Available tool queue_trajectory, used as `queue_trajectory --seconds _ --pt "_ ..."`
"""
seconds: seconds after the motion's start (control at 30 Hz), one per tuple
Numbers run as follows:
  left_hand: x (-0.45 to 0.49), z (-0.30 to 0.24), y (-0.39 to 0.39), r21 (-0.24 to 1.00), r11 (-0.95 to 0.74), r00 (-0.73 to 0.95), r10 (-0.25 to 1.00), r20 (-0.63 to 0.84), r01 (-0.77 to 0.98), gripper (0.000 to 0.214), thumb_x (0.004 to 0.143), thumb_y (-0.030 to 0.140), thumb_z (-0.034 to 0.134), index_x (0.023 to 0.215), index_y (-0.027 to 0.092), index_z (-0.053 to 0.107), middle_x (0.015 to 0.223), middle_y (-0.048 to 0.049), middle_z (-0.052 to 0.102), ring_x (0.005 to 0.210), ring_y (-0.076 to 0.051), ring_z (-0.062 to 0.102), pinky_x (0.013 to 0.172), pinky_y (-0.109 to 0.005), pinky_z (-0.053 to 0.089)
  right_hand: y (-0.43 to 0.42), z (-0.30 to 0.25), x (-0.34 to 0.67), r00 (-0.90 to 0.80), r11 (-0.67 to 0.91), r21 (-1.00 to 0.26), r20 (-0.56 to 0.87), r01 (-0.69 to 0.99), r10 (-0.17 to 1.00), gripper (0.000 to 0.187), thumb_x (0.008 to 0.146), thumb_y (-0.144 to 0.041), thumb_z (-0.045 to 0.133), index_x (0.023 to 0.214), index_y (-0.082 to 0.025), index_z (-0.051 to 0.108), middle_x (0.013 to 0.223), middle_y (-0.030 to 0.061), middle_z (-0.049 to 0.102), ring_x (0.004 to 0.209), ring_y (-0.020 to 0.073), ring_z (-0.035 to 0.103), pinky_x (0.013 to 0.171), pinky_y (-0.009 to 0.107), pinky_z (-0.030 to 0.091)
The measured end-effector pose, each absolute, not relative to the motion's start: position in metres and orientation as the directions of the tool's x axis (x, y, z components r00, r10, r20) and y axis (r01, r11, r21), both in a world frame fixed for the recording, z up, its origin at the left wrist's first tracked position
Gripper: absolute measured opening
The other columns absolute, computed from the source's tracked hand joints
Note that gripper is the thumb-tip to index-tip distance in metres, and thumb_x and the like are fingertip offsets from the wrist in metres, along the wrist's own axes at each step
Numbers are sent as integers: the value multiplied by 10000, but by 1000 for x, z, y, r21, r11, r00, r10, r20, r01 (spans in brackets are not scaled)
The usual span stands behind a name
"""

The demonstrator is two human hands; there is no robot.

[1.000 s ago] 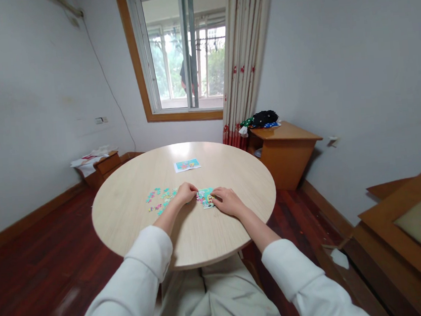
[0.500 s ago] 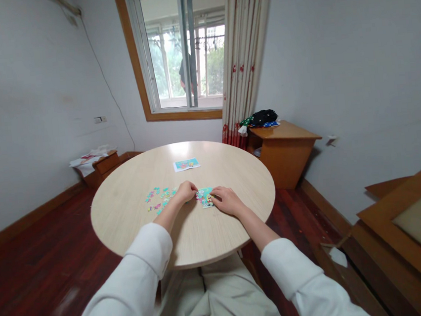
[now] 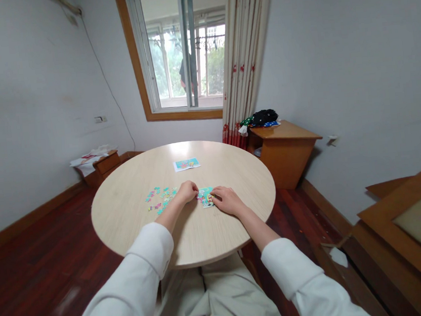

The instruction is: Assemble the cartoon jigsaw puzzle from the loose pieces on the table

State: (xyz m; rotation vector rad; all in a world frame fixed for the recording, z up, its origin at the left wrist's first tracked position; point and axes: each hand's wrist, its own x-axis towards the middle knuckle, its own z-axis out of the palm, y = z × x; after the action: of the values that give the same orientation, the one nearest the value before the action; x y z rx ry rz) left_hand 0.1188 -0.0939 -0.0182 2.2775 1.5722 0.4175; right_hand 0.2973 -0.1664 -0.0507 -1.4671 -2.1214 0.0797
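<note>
no lettering, number or sign can be read

beyond the left hand (image 3: 187, 192) and the right hand (image 3: 226, 201), the printed card (image 3: 187, 164) bears coloured print too small to tell any words; so do the joined puzzle section (image 3: 206, 198) between the hands and the loose pieces (image 3: 158, 206) left of the left hand. on the papers (image 3: 88, 167), farther off to the left of both hands, any writing is too blurred to make out.
</note>
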Motion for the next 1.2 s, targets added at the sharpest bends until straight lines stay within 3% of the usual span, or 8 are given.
queue_trajectory --seconds 0.57,0.77,0.9,1.07,1.2 --pt "121 -22 -86 337 -279 285 958 33 899 175 721 184 701 884 119 704 960 -137 714 907 -215 654 767 -254 476 -165 -53 295 -238 396 -360 410 845 880 201 861 -226 565 1017 -201 688 1122 71 672 1054 193 601 912 343 415" --pt "111 -19 -88 370 -252 271 962 0 894 145 739 263 700 799 131 703 817 -92 722 787 -177 651 685 -219 470 -167 -50 295 -249 405 -360 409 840 878 189 860 -226 573 1006 -202 690 1121 75 674 1053 190 604 917 340 418" --pt "107 -18 -90 404 -242 261 965 8 882 109 716 229 697 783 145 714 765 -61 718 752 -163 645 668 -205 469 -168 -49 296 -245 400 -353 409 846 879 195 861 -229 571 1013 -211 691 1121 75 674 1056 193 601 917 344 417" --pt "109 -14 -92 404 -294 302 952 47 866 164 722 140 630 840 135 744 851 -88 734 816 -182 657 739 -224 476 -167 -51 297 -249 401 -349 406 847 879 194 864 -228 567 1012 -209 689 1124 75 672 1050 188 605 916 336 420" --pt "110 -11 -93 334 -403 399 913 83 852 246 734 96 567 885 121 759 910 -120 740 869 -200 659 808 -242 459 -166 -52 298 -246 399 -355 404 846 881 191 864 -230 569 1010 -205 689 1115 69 675 1047 189 605 919 338 418"
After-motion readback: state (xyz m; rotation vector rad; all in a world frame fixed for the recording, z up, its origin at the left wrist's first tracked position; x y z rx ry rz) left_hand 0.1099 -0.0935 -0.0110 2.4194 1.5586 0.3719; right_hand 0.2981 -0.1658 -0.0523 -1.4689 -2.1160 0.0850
